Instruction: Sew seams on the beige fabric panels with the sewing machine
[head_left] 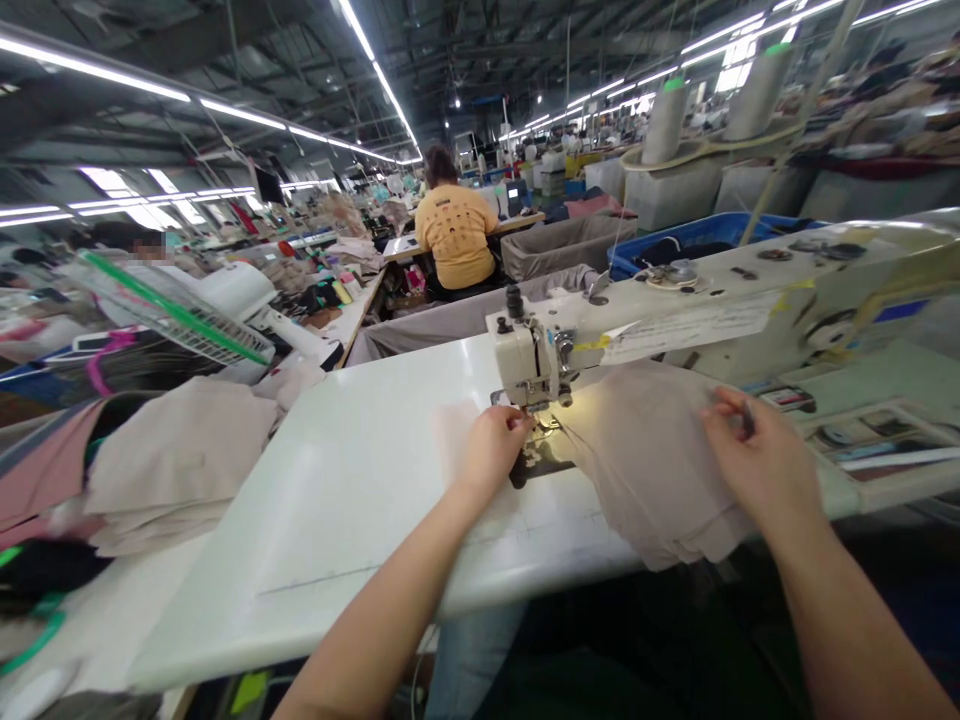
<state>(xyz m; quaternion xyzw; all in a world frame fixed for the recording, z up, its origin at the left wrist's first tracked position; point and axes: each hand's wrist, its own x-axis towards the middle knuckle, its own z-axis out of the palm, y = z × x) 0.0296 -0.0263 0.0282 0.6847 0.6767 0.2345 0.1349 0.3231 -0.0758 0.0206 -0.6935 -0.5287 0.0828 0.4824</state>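
A thin, pale beige-grey piece of fabric (652, 470) is spread in soft folds to the right of the needle area, its lower end hung over the table's front edge. Its right edge is met by the right hand (761, 450), though a firm grip cannot be confirmed through the blur. By the left hand (495, 445), the presser foot area of a cream-coloured metal sewing machine (521, 360) is reached. The machine is set upright, its long arm extended rightward behind the fabric, and its needle area is lit yellow.
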